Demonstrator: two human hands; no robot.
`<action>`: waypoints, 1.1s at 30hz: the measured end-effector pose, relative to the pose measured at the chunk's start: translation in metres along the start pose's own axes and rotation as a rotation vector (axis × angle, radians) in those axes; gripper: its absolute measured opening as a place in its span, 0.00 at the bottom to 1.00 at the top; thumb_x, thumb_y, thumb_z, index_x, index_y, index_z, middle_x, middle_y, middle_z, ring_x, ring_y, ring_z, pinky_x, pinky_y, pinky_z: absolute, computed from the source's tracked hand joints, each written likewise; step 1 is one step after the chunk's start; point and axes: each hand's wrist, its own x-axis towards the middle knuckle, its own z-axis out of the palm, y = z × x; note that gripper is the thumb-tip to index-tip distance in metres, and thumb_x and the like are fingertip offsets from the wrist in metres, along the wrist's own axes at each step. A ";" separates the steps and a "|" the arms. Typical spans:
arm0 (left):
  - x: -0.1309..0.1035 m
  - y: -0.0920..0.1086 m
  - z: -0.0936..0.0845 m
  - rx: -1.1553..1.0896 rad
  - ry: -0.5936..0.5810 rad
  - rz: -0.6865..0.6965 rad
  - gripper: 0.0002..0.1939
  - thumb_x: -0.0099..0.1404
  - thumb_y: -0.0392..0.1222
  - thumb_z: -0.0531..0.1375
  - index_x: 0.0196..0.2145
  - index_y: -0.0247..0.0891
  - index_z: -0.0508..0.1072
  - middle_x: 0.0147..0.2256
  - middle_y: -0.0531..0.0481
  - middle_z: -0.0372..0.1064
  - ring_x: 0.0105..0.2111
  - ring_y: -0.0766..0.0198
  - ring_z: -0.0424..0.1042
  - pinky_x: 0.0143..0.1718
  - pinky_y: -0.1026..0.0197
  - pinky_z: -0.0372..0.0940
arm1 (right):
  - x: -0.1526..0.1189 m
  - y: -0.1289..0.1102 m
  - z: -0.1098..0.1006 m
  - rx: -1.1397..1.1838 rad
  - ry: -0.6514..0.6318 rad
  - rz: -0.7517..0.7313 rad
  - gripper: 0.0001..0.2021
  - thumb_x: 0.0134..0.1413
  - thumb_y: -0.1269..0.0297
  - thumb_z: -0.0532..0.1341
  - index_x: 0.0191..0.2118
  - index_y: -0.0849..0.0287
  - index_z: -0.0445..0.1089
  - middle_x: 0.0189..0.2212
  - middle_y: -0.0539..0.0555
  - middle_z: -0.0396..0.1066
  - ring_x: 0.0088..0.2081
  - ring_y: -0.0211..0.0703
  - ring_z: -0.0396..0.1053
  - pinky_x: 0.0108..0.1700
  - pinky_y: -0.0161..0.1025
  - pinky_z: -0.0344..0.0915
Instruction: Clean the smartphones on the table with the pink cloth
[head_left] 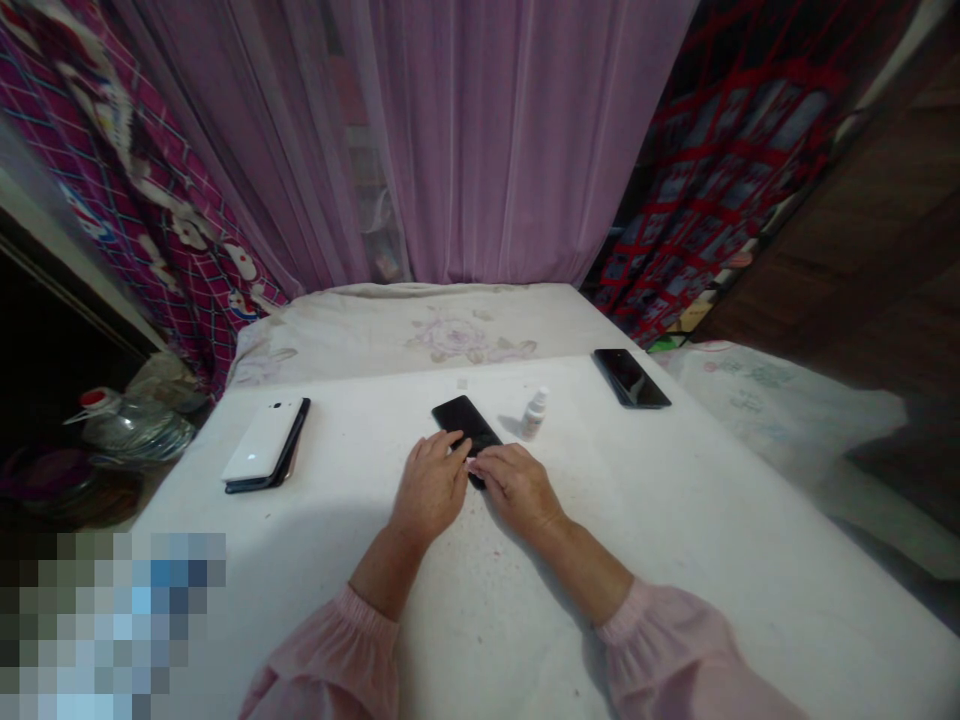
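A black smartphone lies face up on the white cloth, angled away from me. My left hand is over its near left side, fingers bent and pressing on the phone. My right hand is closed in a pinch at the lower part of the screen, close beside the left fingertips. A small pinkish-white piece shows at the right fingertips; its kind is too small to make out. Both hands hide the near end of the phone. Behind my right hand stands a small white bottle, upright.
A stack of phones with a white one on top lies at the left. More dark phones are stacked at the right edge. Small crumbs dot the white cloth near my wrists. A plastic bottle stands beyond the left edge; curtains hang behind.
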 end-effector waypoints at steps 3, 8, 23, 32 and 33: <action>0.000 -0.002 0.001 -0.014 0.013 0.007 0.18 0.68 0.35 0.50 0.53 0.39 0.70 0.55 0.40 0.67 0.56 0.51 0.63 0.57 0.40 0.58 | 0.001 -0.005 0.000 0.044 -0.018 -0.022 0.10 0.60 0.73 0.57 0.38 0.56 0.75 0.35 0.55 0.75 0.37 0.43 0.69 0.40 0.39 0.68; 0.000 -0.003 0.002 -0.026 0.001 0.006 0.20 0.67 0.34 0.51 0.54 0.38 0.70 0.55 0.40 0.66 0.56 0.51 0.63 0.57 0.40 0.58 | 0.000 0.001 -0.005 0.049 -0.029 0.009 0.08 0.58 0.73 0.59 0.36 0.57 0.75 0.33 0.55 0.75 0.35 0.43 0.69 0.40 0.39 0.68; 0.000 -0.001 -0.003 0.002 -0.045 -0.002 0.22 0.65 0.30 0.51 0.55 0.37 0.69 0.56 0.41 0.66 0.57 0.51 0.62 0.58 0.42 0.57 | 0.000 -0.006 -0.003 0.054 -0.048 -0.013 0.10 0.61 0.71 0.56 0.39 0.56 0.75 0.35 0.56 0.75 0.38 0.43 0.70 0.42 0.41 0.69; 0.001 -0.002 -0.001 0.006 -0.049 0.004 0.23 0.63 0.29 0.51 0.55 0.38 0.69 0.56 0.41 0.66 0.57 0.52 0.62 0.58 0.42 0.56 | 0.000 -0.005 -0.006 0.022 -0.056 -0.004 0.07 0.59 0.71 0.58 0.34 0.57 0.75 0.32 0.54 0.74 0.34 0.42 0.69 0.39 0.39 0.67; 0.001 -0.002 -0.001 0.005 -0.043 0.005 0.24 0.63 0.29 0.50 0.55 0.38 0.69 0.56 0.41 0.66 0.57 0.52 0.62 0.58 0.42 0.56 | 0.000 -0.001 -0.008 -0.007 -0.048 0.020 0.07 0.58 0.71 0.59 0.33 0.57 0.75 0.32 0.54 0.74 0.34 0.43 0.69 0.39 0.39 0.67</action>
